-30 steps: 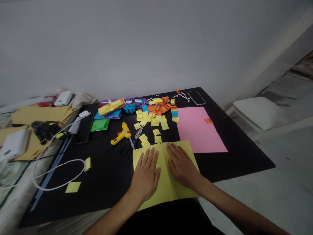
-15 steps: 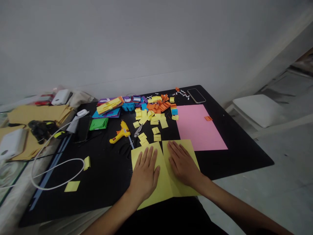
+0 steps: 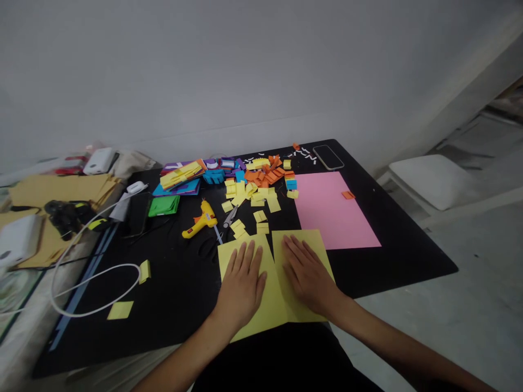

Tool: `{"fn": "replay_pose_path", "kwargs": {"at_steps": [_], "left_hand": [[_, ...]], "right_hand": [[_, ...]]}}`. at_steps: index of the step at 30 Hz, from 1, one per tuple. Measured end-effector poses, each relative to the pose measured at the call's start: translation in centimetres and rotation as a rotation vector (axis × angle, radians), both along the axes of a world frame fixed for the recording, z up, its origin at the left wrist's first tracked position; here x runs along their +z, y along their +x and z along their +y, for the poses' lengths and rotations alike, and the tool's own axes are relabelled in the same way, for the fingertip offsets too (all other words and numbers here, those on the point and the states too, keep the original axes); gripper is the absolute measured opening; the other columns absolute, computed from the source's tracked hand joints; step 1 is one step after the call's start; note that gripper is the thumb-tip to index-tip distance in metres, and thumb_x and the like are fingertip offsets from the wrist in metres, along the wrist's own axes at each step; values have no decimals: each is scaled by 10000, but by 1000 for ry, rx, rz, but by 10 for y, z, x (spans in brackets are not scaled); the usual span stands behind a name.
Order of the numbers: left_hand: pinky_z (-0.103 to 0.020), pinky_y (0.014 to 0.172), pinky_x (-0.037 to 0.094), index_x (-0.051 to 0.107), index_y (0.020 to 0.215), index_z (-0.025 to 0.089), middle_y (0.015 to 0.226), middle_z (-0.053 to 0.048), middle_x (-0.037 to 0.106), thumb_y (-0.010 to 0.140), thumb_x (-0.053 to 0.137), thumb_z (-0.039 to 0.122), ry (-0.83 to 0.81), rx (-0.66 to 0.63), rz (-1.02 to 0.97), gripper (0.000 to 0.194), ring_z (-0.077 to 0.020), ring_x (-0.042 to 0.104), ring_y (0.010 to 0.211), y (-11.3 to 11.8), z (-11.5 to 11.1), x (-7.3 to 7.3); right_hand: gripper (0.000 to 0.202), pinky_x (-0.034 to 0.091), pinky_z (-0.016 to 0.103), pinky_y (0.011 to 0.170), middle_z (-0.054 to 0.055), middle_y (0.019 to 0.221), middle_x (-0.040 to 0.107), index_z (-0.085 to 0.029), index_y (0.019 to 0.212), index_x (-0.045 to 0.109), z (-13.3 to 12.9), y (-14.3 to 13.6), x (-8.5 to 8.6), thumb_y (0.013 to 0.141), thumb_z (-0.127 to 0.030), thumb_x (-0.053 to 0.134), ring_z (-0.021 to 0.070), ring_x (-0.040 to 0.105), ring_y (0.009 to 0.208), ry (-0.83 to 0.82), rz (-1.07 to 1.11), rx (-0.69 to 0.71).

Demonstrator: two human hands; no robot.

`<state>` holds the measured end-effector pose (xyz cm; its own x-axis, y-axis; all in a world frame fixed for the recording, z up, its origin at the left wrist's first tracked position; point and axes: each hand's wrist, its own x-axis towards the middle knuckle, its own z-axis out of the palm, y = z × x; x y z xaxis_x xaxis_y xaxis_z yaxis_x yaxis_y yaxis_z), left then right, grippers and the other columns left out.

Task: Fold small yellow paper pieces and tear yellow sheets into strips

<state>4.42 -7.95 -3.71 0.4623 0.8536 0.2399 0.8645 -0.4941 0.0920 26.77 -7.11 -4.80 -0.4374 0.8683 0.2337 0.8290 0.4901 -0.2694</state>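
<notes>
A yellow sheet of paper (image 3: 265, 318) lies at the table's front edge, with a crease down its middle and a slit or gap at the top of that line. My left hand (image 3: 244, 283) rests flat on its left half, fingers stretched out. On the right half lies my right hand (image 3: 306, 272), also flat, its fingers angled up and to the left. Just beyond the sheet are small folded yellow paper pieces (image 3: 261, 222), scissors (image 3: 231, 216) and a yellow glue gun (image 3: 202, 220) with a glue stick poking out.
A pink sheet (image 3: 330, 212) with one orange piece lies to the right, a phone (image 3: 328, 157) behind it. Orange paper pieces (image 3: 267, 174) and a green bundle (image 3: 164, 206) sit at the back. A white cable (image 3: 98, 313) loops over the left side. A white stool (image 3: 427, 179) stands right.
Both hands stay flat on the yellow sheet with almost no movement. The view has shifted very slightly.
</notes>
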Motion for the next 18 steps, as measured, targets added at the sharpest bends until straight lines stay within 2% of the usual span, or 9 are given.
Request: {"fn": "replay_pose_path", "kwargs": {"at_steps": [3,6,12,18], "left_hand": [[-550,1204,404,520,1480,100,1594,-178,474,1047,460,245,20,-16,-23,460,-350,405,1507,1,1,-1],[-521,1205,412,514,1478,86,1580,-165,499,1048,418,173,20,-29,-39,449,-326,433,1493,3,-7,-4],[-531,1239,358,277,1619,101,1665,-152,360,1065,427,310,-83,4,-42,611,-312,305,1560,6,-24,-3],[-544,1240,347,166,1651,112,1679,-156,323,1062,432,337,-90,37,-15,684,-316,280,1569,4,-27,-3]], "right_hand": [[656,349,558,1246,117,1670,345,-182,1672,64,-8,0,-1,1092,-300,347,287,298,1566,-37,-2,16],[667,340,569,1246,124,1675,328,-178,1671,56,-12,-1,-3,1090,-313,356,292,291,1568,-57,-9,11],[678,332,575,1248,142,1680,307,-153,1670,48,-11,-2,-3,1084,-301,355,300,280,1571,-63,-18,4],[673,322,575,1253,142,1682,302,-146,1669,56,-13,-1,-1,1086,-307,350,298,270,1575,-89,-32,-27]]}}
